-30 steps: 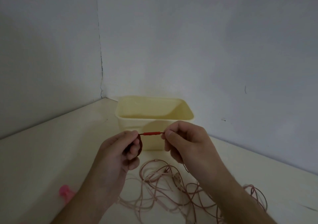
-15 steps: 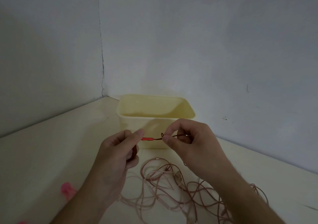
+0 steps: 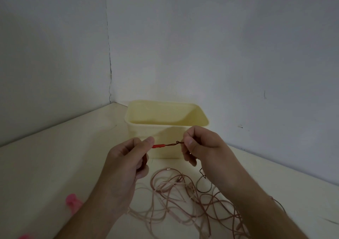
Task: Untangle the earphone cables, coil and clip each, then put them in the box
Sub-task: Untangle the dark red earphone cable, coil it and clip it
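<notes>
Head view: my left hand [image 3: 128,158] and right hand [image 3: 200,147] pinch the dark cable [image 3: 173,144] taut at 12 o'clock, exposing its knot.

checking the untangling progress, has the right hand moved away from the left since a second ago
Yes. The right hand pulled rightward, now before the right corner of the pale yellow plastic box, exposing dark cable beside the red sleeve.

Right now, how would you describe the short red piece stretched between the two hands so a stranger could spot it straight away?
Start at the pale yellow plastic box in the wall corner; just in front of it the left hand and right hand hold a dark thin cable taut. The short red sleeve sits at the left thumb, the only bright red part, unlike the pale pink tangled cables on the table.
</notes>
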